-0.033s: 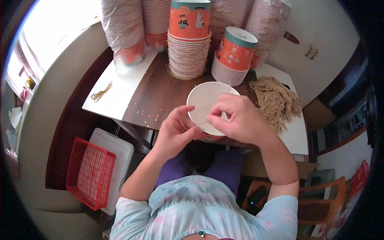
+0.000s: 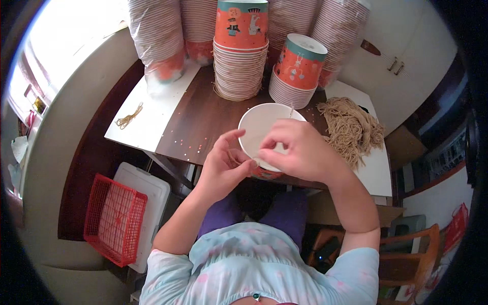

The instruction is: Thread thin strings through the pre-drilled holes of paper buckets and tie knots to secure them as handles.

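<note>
A white-lined paper bucket (image 2: 260, 122) with an orange printed outside stands tilted at the table's near edge, its mouth toward me. At its near left rim is my left hand (image 2: 226, 160), fingers curled and thumb against the rim, with a thin tan cord (image 2: 235, 156) across its fingers. Over the mouth, my right hand (image 2: 292, 150) is closed in a pinch. What its fingertips grip is too fine to see clearly, though it looks like the cord's other part. A short piece of cord shows at the far rim.
Behind stand nested stacks of orange paper buckets (image 2: 240, 71), a shorter stack (image 2: 300, 63), and plastic-wrapped stacks (image 2: 157, 40). A heap of tan cords (image 2: 351, 124) lies right, a small cord bundle (image 2: 129, 118) left. A red basket (image 2: 117, 218) sits lower left, a wooden chair (image 2: 406, 254) lower right.
My right hand has shifted slightly left over the bucket's mouth, and the bucket has moved slightly to the right. My left hand stays at the rim.
</note>
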Action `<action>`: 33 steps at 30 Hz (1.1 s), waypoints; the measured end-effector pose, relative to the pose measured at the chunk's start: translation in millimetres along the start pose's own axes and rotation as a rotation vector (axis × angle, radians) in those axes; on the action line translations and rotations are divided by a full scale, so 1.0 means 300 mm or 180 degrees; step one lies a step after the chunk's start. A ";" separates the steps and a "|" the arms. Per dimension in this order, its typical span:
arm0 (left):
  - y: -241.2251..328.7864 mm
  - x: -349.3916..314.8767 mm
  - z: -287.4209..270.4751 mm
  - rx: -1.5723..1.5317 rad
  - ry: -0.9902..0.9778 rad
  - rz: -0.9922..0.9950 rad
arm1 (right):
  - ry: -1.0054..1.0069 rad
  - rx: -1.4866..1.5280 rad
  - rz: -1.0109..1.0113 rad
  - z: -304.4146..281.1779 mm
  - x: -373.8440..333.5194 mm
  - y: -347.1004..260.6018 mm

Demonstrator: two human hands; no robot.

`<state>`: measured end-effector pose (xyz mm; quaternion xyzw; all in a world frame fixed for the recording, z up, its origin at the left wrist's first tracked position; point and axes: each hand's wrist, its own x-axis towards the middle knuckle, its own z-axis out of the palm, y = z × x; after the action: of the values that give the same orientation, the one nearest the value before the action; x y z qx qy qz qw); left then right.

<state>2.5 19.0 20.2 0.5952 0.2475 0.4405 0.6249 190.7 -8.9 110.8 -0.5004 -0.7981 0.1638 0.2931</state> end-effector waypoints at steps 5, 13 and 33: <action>0.024 0.003 0.020 0.0583 0.0123 0.0236 | -0.0814 0.0236 0.0417 0.064 0.100 0.002; 0.037 0.003 -0.015 0.0304 -0.0059 -0.0034 | -0.2254 0.2063 0.0975 0.018 0.099 0.109; 0.045 0.023 -0.007 -0.0696 -0.0472 -0.0169 | -0.0191 0.0255 0.0375 0.082 0.063 -0.012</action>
<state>0.7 24.6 34.2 0.5477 0.1668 0.4029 0.7141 166.4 7.3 99.3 -0.5291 -0.7685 0.2275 0.2787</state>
